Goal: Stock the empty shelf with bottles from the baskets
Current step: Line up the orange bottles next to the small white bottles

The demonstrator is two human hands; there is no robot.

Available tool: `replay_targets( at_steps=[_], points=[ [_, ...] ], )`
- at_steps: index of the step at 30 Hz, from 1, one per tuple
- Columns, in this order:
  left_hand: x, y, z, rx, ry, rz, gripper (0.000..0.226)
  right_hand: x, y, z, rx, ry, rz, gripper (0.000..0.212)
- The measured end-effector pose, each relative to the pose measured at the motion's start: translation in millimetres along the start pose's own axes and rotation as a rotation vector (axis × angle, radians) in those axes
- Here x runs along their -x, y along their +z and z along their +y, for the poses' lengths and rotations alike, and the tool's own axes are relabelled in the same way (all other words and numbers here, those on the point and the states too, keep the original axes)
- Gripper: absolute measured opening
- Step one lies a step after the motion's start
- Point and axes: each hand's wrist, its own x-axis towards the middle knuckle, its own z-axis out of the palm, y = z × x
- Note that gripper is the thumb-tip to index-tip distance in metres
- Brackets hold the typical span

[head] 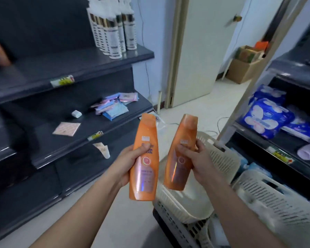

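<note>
My left hand (pixel 127 163) grips an orange bottle (pixel 145 169) around its middle, cap pointing up and away. My right hand (pixel 197 158) holds a second orange bottle (pixel 182 163) the same way, a little to the right. Both bottles hang above the floor and a cream basket (pixel 222 158) below them. To the left stands a dark shelf unit; its upper shelf (pixel 70 68) is mostly bare, with several white bottles (pixel 113 27) at its right end.
The middle shelf (pixel 89 126) carries small packets and a white block. Another cream basket (pixel 279 208) sits at lower right. A right-hand shelf unit holds blue packs (pixel 265 115). A door (pixel 200 51) and cardboard boxes (pixel 245 67) lie beyond.
</note>
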Motion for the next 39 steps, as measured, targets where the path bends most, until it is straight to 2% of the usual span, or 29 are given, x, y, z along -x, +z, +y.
replay_targets(
  at_steps=[4,9,12,16,19,22,25,29,35,39],
  points=[
    [27,-69,35,-0.007,0.112,0.089,0.045,1,86,-4,0.062,-0.023,-0.105,0.032],
    [51,-146,73,0.014,0.273,0.191,0.041,1,183,-11,0.152,-0.099,-0.265,0.037],
    [56,-183,94,0.020,0.358,0.258,0.030,-6,231,-15,0.208,-0.126,-0.335,0.037],
    [58,-226,123,0.008,0.423,0.322,0.050,-21,287,-23,0.274,-0.208,-0.433,0.041],
    [52,-253,149,-0.024,0.494,0.396,0.049,-42,328,-32,0.341,-0.261,-0.486,0.044],
    [42,-276,176,-0.044,0.550,0.474,0.034,-69,368,-42,0.373,-0.294,-0.525,0.046],
    [26,-299,205,-0.041,0.611,0.570,0.039,-96,406,-56,0.365,-0.311,-0.601,0.051],
    [5,-326,241,-0.020,0.662,0.672,0.057,-132,453,-73,0.381,-0.343,-0.687,0.052],
    [-28,-360,283,-0.036,0.693,0.748,0.041,-184,510,-89,0.397,-0.407,-0.747,0.051],
    [-56,-381,309,-0.024,0.709,0.776,0.040,-219,545,-94,0.418,-0.434,-0.751,0.053]
  ],
)
